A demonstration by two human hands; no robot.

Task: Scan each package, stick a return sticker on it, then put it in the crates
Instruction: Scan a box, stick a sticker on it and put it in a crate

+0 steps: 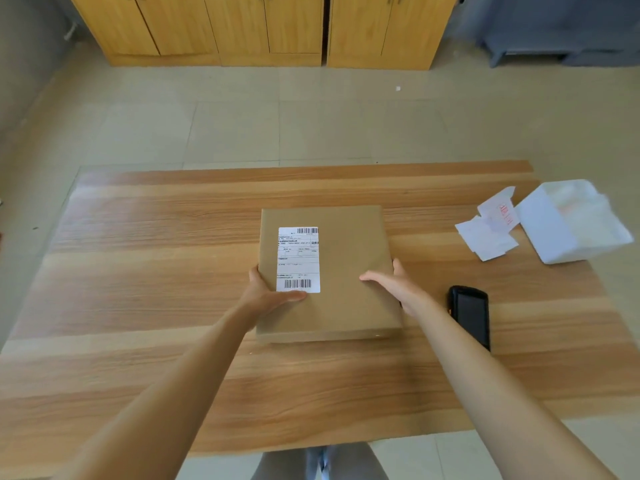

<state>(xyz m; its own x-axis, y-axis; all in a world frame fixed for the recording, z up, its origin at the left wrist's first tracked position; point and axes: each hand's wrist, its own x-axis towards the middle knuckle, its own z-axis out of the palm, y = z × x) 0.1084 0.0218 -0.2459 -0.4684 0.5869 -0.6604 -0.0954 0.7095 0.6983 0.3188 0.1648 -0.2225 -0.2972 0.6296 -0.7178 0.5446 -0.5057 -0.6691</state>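
A flat brown cardboard package (pixel 349 258) lies in the middle of the wooden table (pixel 138 271), with a white shipping label (pixel 298 259) on its left half. My left hand (pixel 268 292) grips its left edge, thumb on top beside the label's lower barcode. My right hand (pixel 398 285) holds the right edge, thumb laid across the top. A black handheld scanner (pixel 471 315) rests on the table just right of my right wrist. White sticker sheets with red print (pixel 491 226) lie further back on the right.
A white box with white wrapping (pixel 571 223) sits at the table's right edge next to the stickers. Beyond the table are a tiled floor, wooden cabinets (pixel 263 29) and a grey piece of furniture (pixel 554 29). No crates are in view.
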